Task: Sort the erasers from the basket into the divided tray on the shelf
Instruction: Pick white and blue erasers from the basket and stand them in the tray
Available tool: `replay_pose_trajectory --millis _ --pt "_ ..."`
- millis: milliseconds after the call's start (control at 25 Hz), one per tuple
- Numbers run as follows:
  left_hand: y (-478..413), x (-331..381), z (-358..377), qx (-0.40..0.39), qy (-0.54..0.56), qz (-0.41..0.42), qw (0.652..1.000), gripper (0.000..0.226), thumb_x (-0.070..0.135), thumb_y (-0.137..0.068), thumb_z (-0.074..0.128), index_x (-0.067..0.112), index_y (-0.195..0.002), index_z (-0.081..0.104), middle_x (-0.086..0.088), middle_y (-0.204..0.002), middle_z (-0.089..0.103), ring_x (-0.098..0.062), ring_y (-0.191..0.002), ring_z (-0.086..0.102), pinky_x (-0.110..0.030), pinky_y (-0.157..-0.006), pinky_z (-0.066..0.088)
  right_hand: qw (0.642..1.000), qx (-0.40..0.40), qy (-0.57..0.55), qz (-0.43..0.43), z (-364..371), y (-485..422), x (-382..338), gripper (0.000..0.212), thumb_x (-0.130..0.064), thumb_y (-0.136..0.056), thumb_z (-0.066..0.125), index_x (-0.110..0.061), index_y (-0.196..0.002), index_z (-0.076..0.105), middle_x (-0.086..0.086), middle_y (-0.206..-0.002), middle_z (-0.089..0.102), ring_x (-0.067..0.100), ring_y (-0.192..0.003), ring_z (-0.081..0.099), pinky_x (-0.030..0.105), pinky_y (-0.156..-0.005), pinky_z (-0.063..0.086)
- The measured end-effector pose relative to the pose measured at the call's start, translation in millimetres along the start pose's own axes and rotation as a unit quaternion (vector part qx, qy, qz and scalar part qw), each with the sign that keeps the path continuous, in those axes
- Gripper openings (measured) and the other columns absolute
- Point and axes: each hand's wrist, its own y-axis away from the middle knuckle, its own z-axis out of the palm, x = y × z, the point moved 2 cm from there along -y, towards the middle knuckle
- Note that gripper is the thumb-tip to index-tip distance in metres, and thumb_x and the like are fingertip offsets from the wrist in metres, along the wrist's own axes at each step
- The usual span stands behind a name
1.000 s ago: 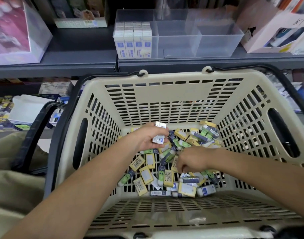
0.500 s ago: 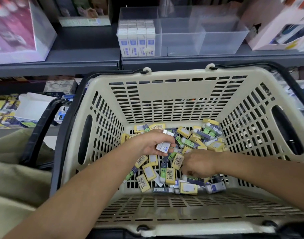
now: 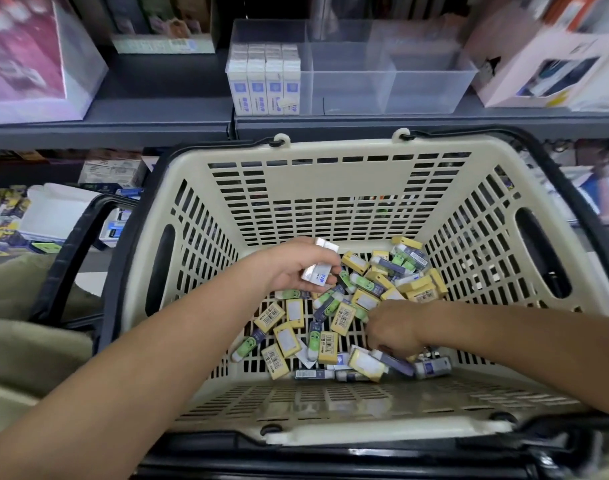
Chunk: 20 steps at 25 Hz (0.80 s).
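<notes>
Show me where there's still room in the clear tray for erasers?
In the divided tray, the middle section and right section look bare, between the packed left section and the pink box. White erasers crowd that left section upright.

I log a big pink box (image 3: 26,53) at 10 o'clock, blurred print on its face. Pale carton (image 3: 163,43) with cartoon figures at 11 o'clock. Pink-white product box (image 3: 545,64) at 1 o'clock, with a device picture on the front. At 9 o'clock, lower down, an open white box (image 3: 54,211), yellow packs (image 3: 5,216) just left of it, and printed cartons (image 3: 112,171) above it. Khaki fabric (image 3: 19,341) at 8 o'clock. Blurred goods (image 3: 604,192) at 3 o'clock, I can't tell what they are.
</notes>
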Motion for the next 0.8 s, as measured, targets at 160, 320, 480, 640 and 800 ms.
replay_pose_trajectory --millis 160,320,480,640,800 --pt "8 10 3 -0.001 -0.012 0.006 1.000 0.011 0.010 -0.085 0.065 0.011 -0.093 0.057 -0.002 -0.075 0.070 -0.013 -0.066 0.068 -0.024 -0.052 0.054 0.999 -0.021 -0.046 0.021 -2 7 0 0.018 -0.019 -0.080 0.066 -0.014 -0.096 0.060 0.006 -0.097 0.062 0.025 -0.093 0.054 0.037 -0.079 0.047" --pt "10 12 4 -0.003 -0.010 0.009 1.000 0.015 0.010 -0.085 0.065 0.011 -0.097 0.056 -0.002 -0.075 0.070 -0.014 -0.068 0.067 -0.026 -0.055 0.055 0.994 -0.081 -0.062 0.045 0 15 -2 0.021 -0.019 -0.081 0.066 -0.016 -0.101 0.062 0.004 -0.102 0.061 0.020 -0.082 0.048 0.029 -0.062 0.039" --pt "10 7 5 -0.011 -0.002 0.005 1.000 0.020 0.011 -0.084 0.066 0.010 -0.102 0.056 -0.001 -0.078 0.070 -0.014 -0.073 0.068 -0.029 -0.064 0.056 0.982 -0.115 -0.139 0.048 11 23 -3 0.025 -0.011 -0.081 0.063 -0.012 -0.106 0.060 0.006 -0.097 0.058 0.024 -0.084 0.053 0.029 -0.060 0.040" --pt "12 3 3 -0.017 0.038 -0.016 0.999 0.016 0.012 -0.085 0.066 0.012 -0.099 0.058 -0.001 -0.078 0.072 -0.013 -0.073 0.069 -0.029 -0.063 0.056 0.972 -0.073 -0.211 0.070 1 30 1 0.016 -0.011 -0.080 0.065 -0.015 -0.094 0.058 0.000 -0.088 0.053 0.018 -0.080 0.050 0.025 -0.054 0.035" --pt "11 -9 5 -0.020 0.050 -0.059 0.997 0.031 0.010 -0.084 0.068 0.007 -0.113 0.056 -0.003 -0.082 0.073 -0.013 -0.074 0.069 -0.027 -0.064 0.056 0.861 0.131 -0.474 0.132 -35 37 32 0.024 -0.012 -0.085 0.063 -0.014 -0.107 0.056 -0.002 -0.091 0.058 0.006 -0.070 0.056 0.011 -0.051 0.042"
